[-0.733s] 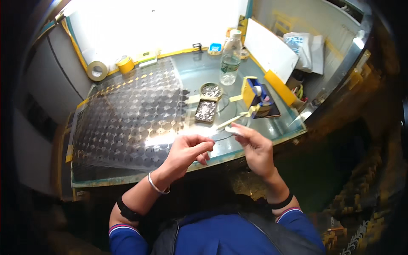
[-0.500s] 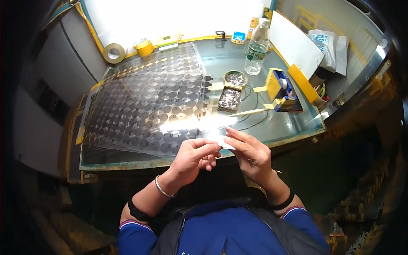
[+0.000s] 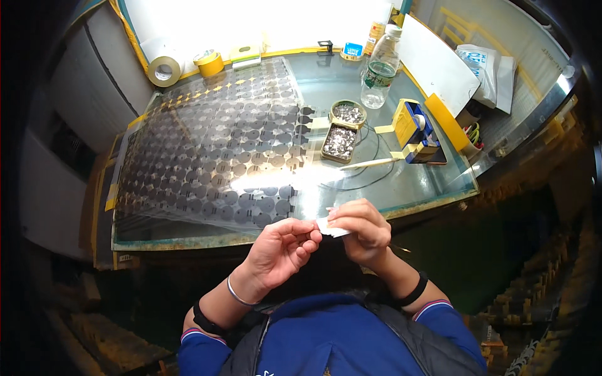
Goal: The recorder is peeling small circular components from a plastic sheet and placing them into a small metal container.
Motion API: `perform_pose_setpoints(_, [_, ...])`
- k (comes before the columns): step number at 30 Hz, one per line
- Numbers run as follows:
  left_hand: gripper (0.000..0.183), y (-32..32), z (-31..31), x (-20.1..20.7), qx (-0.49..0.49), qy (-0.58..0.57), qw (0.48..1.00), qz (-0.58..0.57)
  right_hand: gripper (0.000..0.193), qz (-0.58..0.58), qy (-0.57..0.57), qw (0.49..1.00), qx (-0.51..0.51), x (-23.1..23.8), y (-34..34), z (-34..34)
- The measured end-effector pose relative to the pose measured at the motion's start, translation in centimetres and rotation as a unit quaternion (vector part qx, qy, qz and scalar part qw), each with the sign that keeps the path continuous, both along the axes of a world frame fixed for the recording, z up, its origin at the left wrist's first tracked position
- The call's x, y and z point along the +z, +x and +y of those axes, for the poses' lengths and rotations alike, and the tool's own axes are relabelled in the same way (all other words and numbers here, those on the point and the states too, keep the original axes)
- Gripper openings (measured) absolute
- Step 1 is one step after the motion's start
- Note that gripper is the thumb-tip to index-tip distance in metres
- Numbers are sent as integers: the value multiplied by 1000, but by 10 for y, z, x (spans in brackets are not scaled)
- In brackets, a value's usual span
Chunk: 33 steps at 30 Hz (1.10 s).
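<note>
The biggest thing before me is the glass-topped table (image 3: pixel 433 186), brightly lit from the far side, and the person sits or stands at its near edge in a blue shirt (image 3: pixel 326 338) and a dark vest. A large clear sheet (image 3: pixel 207 150) patterned with rows of dark discs covers the table's left part. Along the right side leans a white board (image 3: pixel 436 62). In front of that board stand an upright clear bottle (image 3: pixel 379 76) with a green label and, nearer the person, a blue-and-yellow tape dispenser (image 3: pixel 412 128). Both hands come together just off the near edge: the right hand (image 3: pixel 364 230) is clamped on a small white slip, and the left hand (image 3: pixel 280 254) has its thumb and forefinger together at the slip's left end, though whether they pinch it or only touch it I cannot tell. At the far left sit two rolls of tape (image 3: pixel 209 62). Mid-table, a round tin (image 3: pixel 348 113) and a square tin (image 3: pixel 340 143) touch, each filled with small dark and pale bits. Smallest is that white slip (image 3: pixel 332 230), between the two hands.
</note>
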<state>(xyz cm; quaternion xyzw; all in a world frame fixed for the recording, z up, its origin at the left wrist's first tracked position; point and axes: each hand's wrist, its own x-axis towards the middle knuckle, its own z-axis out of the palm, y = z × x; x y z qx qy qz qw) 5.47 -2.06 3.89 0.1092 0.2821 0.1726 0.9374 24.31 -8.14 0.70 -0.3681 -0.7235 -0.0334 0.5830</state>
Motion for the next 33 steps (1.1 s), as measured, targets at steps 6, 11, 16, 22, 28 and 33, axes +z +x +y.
perform_pose_setpoints(6, [32,-1,-3,6,15,97,995,29,20,224,-71,966,-105,0,30,15])
perform_pose_setpoints(11, [35,1,-9,12,4,176,984,40,30,17,-59,965,-254,27,71,45])
perform_pose_setpoints(16, [34,-1,-6,14,10,229,972,40,30,-102,-129,949,-270,18,78,47])
perform_pose_setpoints(22, [27,15,20,22,-4,292,950,114,15,-132,-192,951,-204,-3,83,44])
perform_pose_setpoints(28, [22,79,96,33,30,569,788,232,11,-147,-171,958,-179,-12,92,47])
perform_pose_setpoints(33, [14,110,132,8,10,785,524,331,11,-131,-156,965,-162,-13,91,46])
